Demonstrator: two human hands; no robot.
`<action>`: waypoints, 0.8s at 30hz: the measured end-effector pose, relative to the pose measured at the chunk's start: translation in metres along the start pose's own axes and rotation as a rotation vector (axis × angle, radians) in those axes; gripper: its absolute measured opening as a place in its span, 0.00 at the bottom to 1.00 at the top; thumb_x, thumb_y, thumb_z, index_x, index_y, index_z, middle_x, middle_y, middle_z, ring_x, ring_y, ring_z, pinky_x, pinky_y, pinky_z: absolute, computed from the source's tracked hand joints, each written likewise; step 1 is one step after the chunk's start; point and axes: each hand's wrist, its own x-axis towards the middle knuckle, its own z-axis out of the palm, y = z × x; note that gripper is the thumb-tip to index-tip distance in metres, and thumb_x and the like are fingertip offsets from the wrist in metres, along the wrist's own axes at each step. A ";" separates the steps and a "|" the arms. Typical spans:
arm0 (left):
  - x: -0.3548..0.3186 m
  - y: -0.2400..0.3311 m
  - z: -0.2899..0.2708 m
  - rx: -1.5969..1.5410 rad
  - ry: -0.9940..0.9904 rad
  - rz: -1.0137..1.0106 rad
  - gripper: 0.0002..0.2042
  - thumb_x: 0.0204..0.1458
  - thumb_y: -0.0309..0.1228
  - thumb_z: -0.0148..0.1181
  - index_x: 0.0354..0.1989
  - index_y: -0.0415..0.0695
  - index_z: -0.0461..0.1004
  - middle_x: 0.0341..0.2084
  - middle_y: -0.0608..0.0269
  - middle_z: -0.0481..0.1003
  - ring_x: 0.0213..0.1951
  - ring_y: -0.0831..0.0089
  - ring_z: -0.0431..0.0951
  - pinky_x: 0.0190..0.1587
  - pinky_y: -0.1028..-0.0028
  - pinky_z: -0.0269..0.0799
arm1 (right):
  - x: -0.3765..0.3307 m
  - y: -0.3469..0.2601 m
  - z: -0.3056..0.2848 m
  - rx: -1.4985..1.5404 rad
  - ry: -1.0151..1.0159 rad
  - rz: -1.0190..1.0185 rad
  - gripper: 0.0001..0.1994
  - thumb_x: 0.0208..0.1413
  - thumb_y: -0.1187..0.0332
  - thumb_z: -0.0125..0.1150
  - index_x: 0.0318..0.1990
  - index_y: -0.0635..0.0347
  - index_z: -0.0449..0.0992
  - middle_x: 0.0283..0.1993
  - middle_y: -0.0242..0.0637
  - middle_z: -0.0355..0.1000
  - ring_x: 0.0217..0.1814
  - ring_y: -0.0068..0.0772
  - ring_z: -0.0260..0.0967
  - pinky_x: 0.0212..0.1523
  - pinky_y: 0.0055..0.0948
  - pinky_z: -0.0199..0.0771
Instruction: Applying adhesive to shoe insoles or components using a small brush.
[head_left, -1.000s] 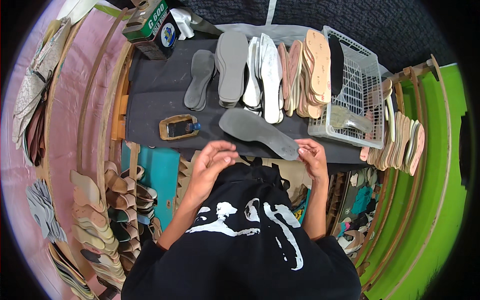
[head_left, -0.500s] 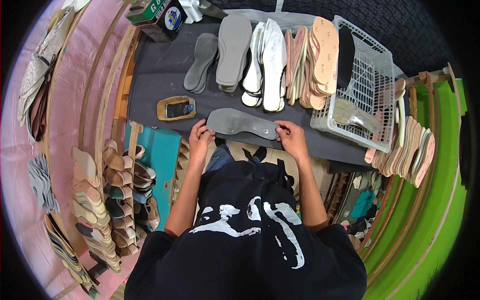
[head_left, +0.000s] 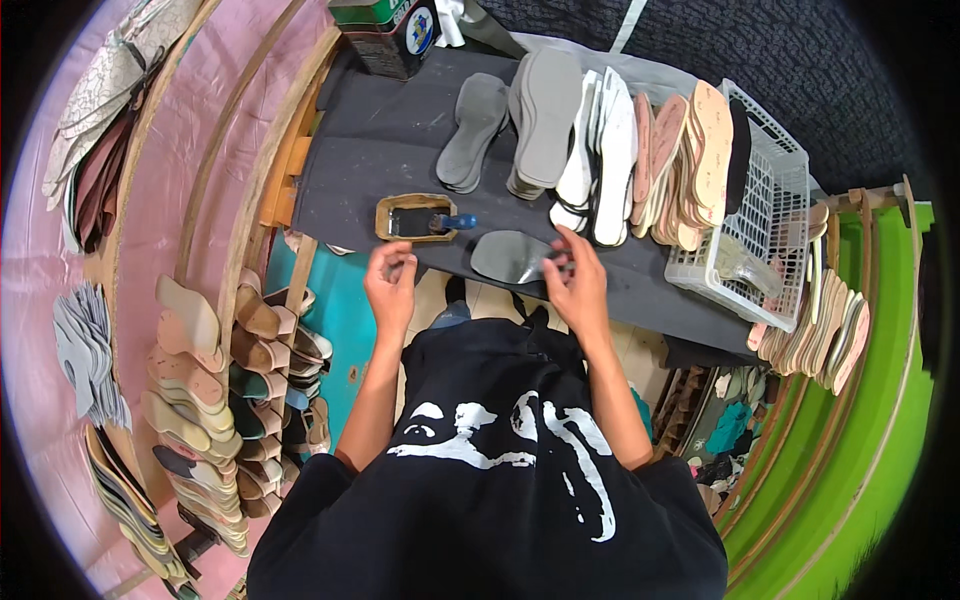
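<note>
I am seeing a grey insole (head_left: 508,256) lying at the table's (head_left: 370,160) near edge, centre frame. My right hand (head_left: 575,285) is grasping it; my left hand (head_left: 392,281) is hanging loosely curled, holding nothing. A glue tray (head_left: 412,218) is sitting just beside. Stacked soles (head_left: 600,150) and a white basket (head_left: 765,225) are crowding the upper right.

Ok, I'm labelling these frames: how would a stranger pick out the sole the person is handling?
Find the dark work table with fanned rows of soles along its far side. At its near edge, just right of a small tan tray, lies one grey insole under the right hand. Unlike the stacked, overlapping soles, it lies alone and flat, nearest the person.
</note>
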 end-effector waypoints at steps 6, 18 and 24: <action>0.051 0.047 -0.028 0.431 -0.102 0.302 0.28 0.46 0.25 0.74 0.60 0.40 0.75 0.62 0.53 0.72 0.63 0.52 0.74 0.62 0.59 0.73 | 0.051 -0.025 0.094 0.174 -0.073 -0.265 0.23 0.55 0.75 0.73 0.59 0.63 0.77 0.50 0.45 0.78 0.40 0.35 0.78 0.39 0.31 0.80; 0.092 0.027 -0.046 0.441 -0.420 0.329 0.37 0.48 0.26 0.76 0.70 0.41 0.68 0.69 0.49 0.69 0.69 0.48 0.70 0.71 0.58 0.67 | 0.037 -0.061 0.106 0.044 0.043 -0.199 0.11 0.55 0.73 0.76 0.41 0.67 0.81 0.42 0.46 0.82 0.43 0.46 0.83 0.46 0.35 0.81; 0.100 0.024 -0.046 0.455 -0.471 0.315 0.39 0.47 0.28 0.77 0.71 0.42 0.68 0.67 0.47 0.70 0.67 0.48 0.72 0.69 0.58 0.68 | 0.024 -0.069 0.111 0.078 0.083 -0.053 0.10 0.56 0.72 0.76 0.41 0.67 0.81 0.42 0.45 0.83 0.43 0.44 0.83 0.45 0.33 0.81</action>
